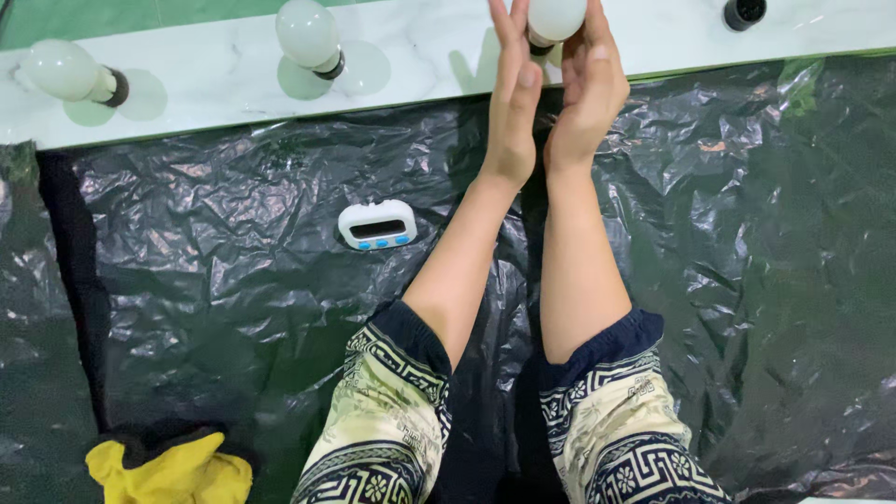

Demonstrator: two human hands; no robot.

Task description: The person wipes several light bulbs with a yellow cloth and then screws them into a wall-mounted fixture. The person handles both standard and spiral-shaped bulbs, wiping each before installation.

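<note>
White round bulb (pixel 556 17) with dark base, clasped between left hand (pixel 513 103), right hand (pixel 586 93)

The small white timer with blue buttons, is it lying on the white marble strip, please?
No, the timer lies on the black plastic sheet, apart from the marble strip where the bulbs are.

The black plastic sheet (pixel 233 308) is shiny and crinkly. The marble-look board (pixel 420 65) at 12 o'clock is smooth. The bulb (pixel 306 33) is matt white.
</note>
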